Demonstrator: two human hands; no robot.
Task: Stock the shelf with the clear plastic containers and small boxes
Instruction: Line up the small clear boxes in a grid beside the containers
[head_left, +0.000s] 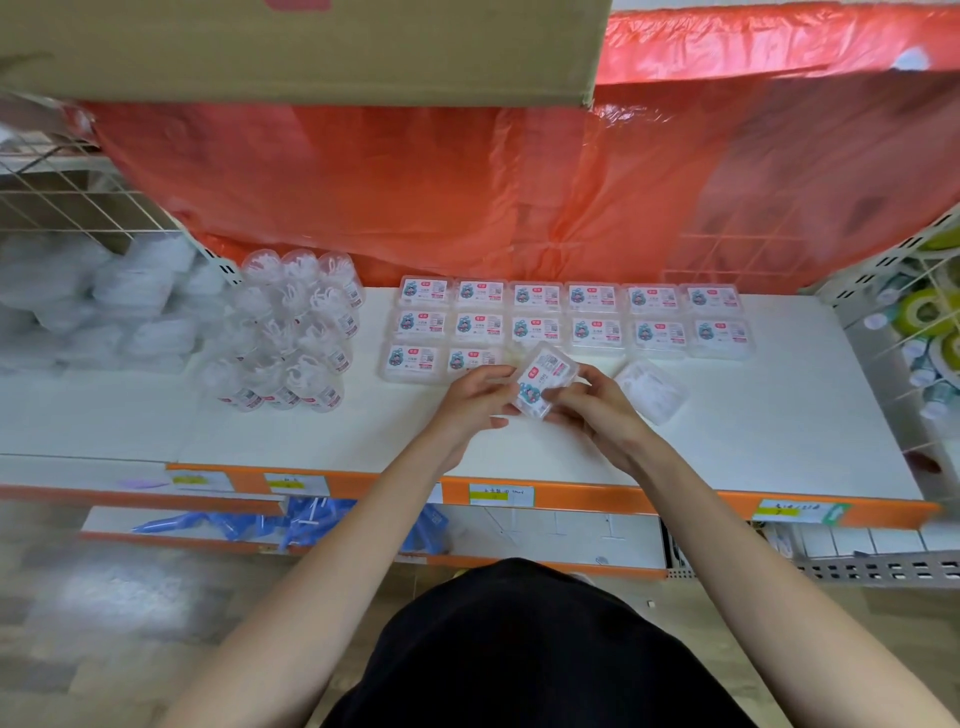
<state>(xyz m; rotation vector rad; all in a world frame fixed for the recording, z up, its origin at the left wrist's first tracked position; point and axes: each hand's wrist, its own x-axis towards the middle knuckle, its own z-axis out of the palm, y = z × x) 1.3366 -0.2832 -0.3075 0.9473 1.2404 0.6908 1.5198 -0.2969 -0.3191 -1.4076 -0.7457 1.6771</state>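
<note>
Beyond black clothing (519, 649), the left hand (475, 397) pinches one end of a small clear plastic box with a printed label (545, 379), the right hand (587, 410) the other, just above the white shelf (779, 441). Lowered crooked, it could knock the neat rows (597, 299) askew.

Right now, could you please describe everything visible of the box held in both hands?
The box is flat, clear plastic with rounded corners and a white label bearing a red patch and a bluish cartoon figure; its print is unreadable. It is turned diagonally above the white shelf, the left hand and right hand gripping its sides.
</note>
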